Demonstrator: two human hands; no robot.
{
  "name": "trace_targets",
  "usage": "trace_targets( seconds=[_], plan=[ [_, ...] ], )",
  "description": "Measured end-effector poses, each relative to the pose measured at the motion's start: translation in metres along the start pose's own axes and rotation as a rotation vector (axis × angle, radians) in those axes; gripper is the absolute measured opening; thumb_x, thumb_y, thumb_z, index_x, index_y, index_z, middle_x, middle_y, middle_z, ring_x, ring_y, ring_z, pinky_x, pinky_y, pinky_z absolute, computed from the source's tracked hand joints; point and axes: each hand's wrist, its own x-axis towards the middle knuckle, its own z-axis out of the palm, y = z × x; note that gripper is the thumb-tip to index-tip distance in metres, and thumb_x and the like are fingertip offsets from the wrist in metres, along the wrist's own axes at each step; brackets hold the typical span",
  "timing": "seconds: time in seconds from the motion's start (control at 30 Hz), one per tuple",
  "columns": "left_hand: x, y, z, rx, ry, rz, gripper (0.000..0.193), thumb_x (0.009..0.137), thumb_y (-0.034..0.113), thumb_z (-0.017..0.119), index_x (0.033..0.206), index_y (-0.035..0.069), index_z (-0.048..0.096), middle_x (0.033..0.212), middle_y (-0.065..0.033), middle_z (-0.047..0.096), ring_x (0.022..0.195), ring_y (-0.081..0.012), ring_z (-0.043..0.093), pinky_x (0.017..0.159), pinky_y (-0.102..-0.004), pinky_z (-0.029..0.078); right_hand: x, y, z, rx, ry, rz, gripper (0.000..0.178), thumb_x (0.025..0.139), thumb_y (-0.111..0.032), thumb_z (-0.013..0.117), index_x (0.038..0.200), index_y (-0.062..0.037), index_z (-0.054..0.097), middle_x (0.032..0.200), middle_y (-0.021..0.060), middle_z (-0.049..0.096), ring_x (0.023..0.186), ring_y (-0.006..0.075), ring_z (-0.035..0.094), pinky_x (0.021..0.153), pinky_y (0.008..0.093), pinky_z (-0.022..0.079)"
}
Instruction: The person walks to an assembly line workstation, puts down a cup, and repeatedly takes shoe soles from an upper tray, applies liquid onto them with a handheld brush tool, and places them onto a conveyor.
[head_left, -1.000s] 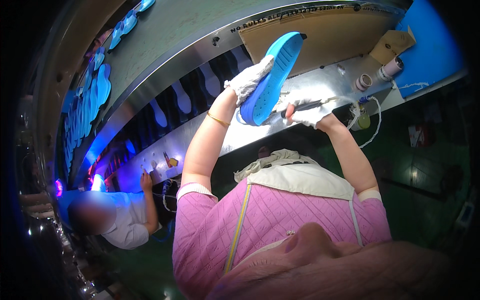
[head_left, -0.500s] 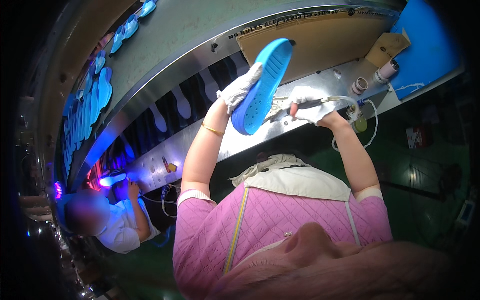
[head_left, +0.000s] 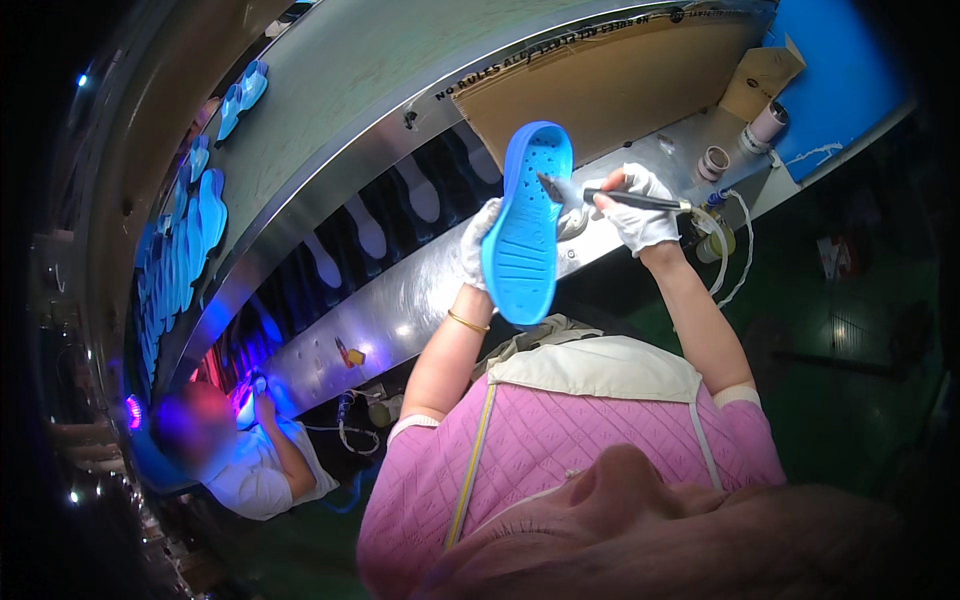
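My left hand (head_left: 477, 245), in a white glove, grips a blue shoe sole (head_left: 527, 230) by its left edge. The sole is tilted up above the metal ledge, its inner face towards me, with small holes at the far end and ridges at the near end. In my gloved right hand (head_left: 642, 205) is a brush (head_left: 615, 196) with a black handle, held like a pen. A pale hose (head_left: 716, 245) runs from the handle's back end. The dark brush tip lies over the holed part of the sole; whether it touches cannot be made out.
A metal ledge (head_left: 410, 310) runs beneath my hands, with a cardboard sheet (head_left: 600, 100) behind it. Tape rolls (head_left: 712, 163) stand at the right. Blue soles (head_left: 205, 215) line the green conveyor (head_left: 350, 70). Pale soles (head_left: 418, 190) sit under it. A co-worker (head_left: 265, 465) is at left.
My left hand has turned the sole end for end and brought it nearer. The brush in my right hand has swung round, so its tip is now over the sole.
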Motion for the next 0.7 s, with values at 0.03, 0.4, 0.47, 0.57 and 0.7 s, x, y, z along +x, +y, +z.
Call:
trace_targets(
  seconds=[0.03, 0.4, 0.47, 0.57, 0.7],
  plan=[
    [-0.002, -0.010, 0.021, -0.031, -0.090, -0.055, 0.047, 0.089, 0.029, 0.051, 0.123, -0.002, 0.045, 0.113, -0.0224, 0.055, 0.092, -0.0357, 0.060, 0.085, -0.0454, 0.050, 0.002, -0.004, -0.001, -0.041, 0.065, -0.067, 0.015, 0.076, 0.001, 0.065, 0.085, -0.0037, 0.054, 0.080, 0.0062, 0.062, 0.070, 0.0102, 0.061, 0.064, 0.0218, 0.049],
    [0.018, -0.022, 0.055, 0.015, -0.066, 0.013, 0.069, 0.082, 0.059, 0.048, 0.126, 0.006, 0.043, 0.116, -0.0103, 0.052, 0.106, -0.0259, 0.051, 0.092, -0.0389, 0.044, -0.001, -0.025, 0.031, -0.146, 0.079, -0.146, 0.012, 0.074, 0.001, 0.066, 0.080, -0.0034, 0.056, 0.074, 0.0056, 0.063, 0.066, 0.0100, 0.062, 0.062, 0.0220, 0.051],
    [0.027, -0.019, 0.045, 0.234, -0.103, 0.085, 0.078, 0.082, 0.062, 0.043, 0.132, 0.003, 0.034, 0.123, -0.0151, 0.049, 0.110, -0.0277, 0.050, 0.095, -0.0398, 0.042, -0.005, -0.007, 0.032, -0.212, 0.009, -0.221, 0.013, 0.073, 0.000, 0.067, 0.082, -0.0042, 0.058, 0.073, 0.0053, 0.061, 0.067, 0.0128, 0.061, 0.063, 0.0242, 0.050],
    [0.028, -0.010, 0.044, 0.147, -0.081, 0.134, 0.080, 0.083, 0.065, 0.037, 0.135, 0.004, 0.030, 0.128, -0.0187, 0.045, 0.113, -0.0324, 0.048, 0.098, -0.0440, 0.039, -0.012, -0.013, 0.038, -0.191, -0.084, -0.119, 0.012, 0.072, -0.002, 0.068, 0.080, -0.0043, 0.060, 0.070, 0.0060, 0.061, 0.066, 0.0155, 0.061, 0.062, 0.0257, 0.049],
    [0.035, -0.006, 0.044, 0.137, -0.146, 0.113, 0.081, 0.081, 0.067, 0.037, 0.134, 0.006, 0.032, 0.126, -0.0177, 0.047, 0.109, -0.0337, 0.051, 0.096, -0.0463, 0.040, -0.014, 0.004, 0.034, -0.319, -0.041, -0.286, 0.013, 0.071, -0.003, 0.069, 0.082, -0.0036, 0.061, 0.073, 0.0066, 0.062, 0.067, 0.0138, 0.061, 0.062, 0.0249, 0.049]
  ],
)
